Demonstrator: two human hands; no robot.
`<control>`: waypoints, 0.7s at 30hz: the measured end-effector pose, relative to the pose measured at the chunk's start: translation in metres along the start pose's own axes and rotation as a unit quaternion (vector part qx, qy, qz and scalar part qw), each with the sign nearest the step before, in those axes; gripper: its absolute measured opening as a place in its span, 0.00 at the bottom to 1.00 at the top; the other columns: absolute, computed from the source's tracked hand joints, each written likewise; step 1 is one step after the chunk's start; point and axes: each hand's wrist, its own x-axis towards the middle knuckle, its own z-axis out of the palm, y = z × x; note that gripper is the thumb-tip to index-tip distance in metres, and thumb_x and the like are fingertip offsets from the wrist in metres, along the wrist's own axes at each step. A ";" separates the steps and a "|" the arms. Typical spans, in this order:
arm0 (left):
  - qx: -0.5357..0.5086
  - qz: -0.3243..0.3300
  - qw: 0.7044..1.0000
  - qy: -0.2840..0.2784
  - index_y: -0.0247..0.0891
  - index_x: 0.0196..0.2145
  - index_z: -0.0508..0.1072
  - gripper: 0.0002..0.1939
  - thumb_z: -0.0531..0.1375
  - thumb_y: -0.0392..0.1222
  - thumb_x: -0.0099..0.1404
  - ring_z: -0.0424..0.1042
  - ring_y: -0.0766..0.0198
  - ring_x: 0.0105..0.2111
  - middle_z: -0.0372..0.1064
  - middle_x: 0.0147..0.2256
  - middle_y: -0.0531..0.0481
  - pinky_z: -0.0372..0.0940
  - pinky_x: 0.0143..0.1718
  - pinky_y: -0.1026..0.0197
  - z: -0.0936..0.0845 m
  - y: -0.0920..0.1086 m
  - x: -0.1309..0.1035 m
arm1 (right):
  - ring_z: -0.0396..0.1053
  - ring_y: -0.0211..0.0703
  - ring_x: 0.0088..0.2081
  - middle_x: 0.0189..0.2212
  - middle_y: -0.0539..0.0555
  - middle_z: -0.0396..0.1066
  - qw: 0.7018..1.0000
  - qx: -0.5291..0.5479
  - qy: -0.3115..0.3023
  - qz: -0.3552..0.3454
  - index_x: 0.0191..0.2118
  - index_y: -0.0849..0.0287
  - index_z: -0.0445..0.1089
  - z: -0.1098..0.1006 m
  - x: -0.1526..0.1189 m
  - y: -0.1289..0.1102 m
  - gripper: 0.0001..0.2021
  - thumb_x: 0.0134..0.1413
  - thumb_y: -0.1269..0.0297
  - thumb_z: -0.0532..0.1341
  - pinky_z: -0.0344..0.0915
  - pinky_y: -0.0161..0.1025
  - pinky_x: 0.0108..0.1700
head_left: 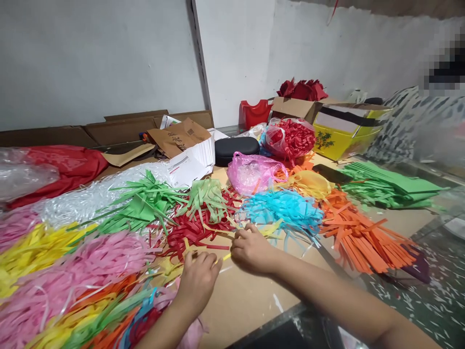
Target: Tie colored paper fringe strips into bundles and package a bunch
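My left hand (199,278) is low in the middle, its fingers curled over pale yellow strips. Close by on the right, my right hand (252,249) is closed on the same yellow bundle. A short length of yellow strip (227,257) stretches between the two hands, and loose ends (271,230) stick out past the right one. My fingertips are partly hidden. Just behind lie dark red strips (189,232), with light green strips (207,198) on top. Bright blue strips (281,208) lie beyond my right hand. All rest on a brown cardboard sheet (240,305).
Pink strips (90,271) and yellow strips (32,257) heap up at left. Orange strips (366,232) and green sheets (395,184) lie right. Behind stand a pink plastic bag (254,174), a black case (236,149) and a yellow box (337,138). Another person's patterned clothing (403,121) shows at right.
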 end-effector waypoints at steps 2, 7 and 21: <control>0.009 0.006 1.000 0.019 0.40 0.38 0.77 0.09 0.57 0.32 0.65 0.72 0.57 0.37 0.76 0.34 0.49 0.56 0.50 0.45 0.001 0.004 0.003 | 0.62 0.48 0.43 0.34 0.56 0.74 0.999 -0.048 0.006 -0.015 0.36 0.62 0.73 0.007 0.002 -0.001 0.11 0.67 0.68 0.55 0.48 0.50 0.49; 0.035 0.019 0.995 0.097 0.38 0.32 0.76 0.11 0.54 0.31 0.68 0.72 0.59 0.32 0.76 0.30 0.51 0.57 0.47 0.48 -0.010 0.006 0.016 | 0.63 0.48 0.41 0.34 0.57 0.74 0.997 -0.073 0.022 -0.001 0.35 0.63 0.73 -0.004 0.010 -0.004 0.08 0.65 0.68 0.58 0.51 0.48 0.46; 0.001 0.120 0.969 0.214 0.57 0.53 0.73 0.17 0.52 0.43 0.71 0.78 0.62 0.39 0.80 0.38 0.55 0.62 0.52 0.57 -0.091 0.030 -0.060 | 0.69 0.34 0.27 0.26 0.50 0.75 0.598 0.762 -0.106 0.225 0.30 0.62 0.79 -0.106 -0.025 -0.088 0.22 0.35 0.47 0.75 0.66 0.33 0.34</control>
